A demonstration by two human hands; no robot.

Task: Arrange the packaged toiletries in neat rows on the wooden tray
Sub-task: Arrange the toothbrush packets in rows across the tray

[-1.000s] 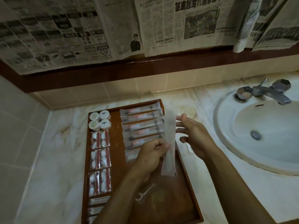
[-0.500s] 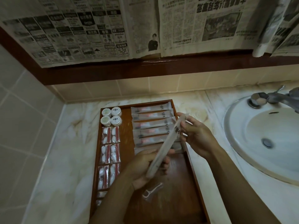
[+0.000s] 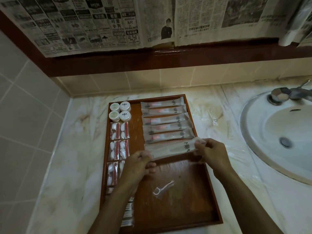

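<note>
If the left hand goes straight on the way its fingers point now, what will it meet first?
The left hand grips the near end of the long packet, fingers pointing up and right. Going on, it would probably first meet the row of packets already laid on the tray, though depth is unclear.

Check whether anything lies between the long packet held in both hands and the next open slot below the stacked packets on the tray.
Nothing visible does. The long packet, held by the left hand and right hand, hangs just below the packet row; the floss pick lies nearer on the wooden tray, outside that slot.
</note>
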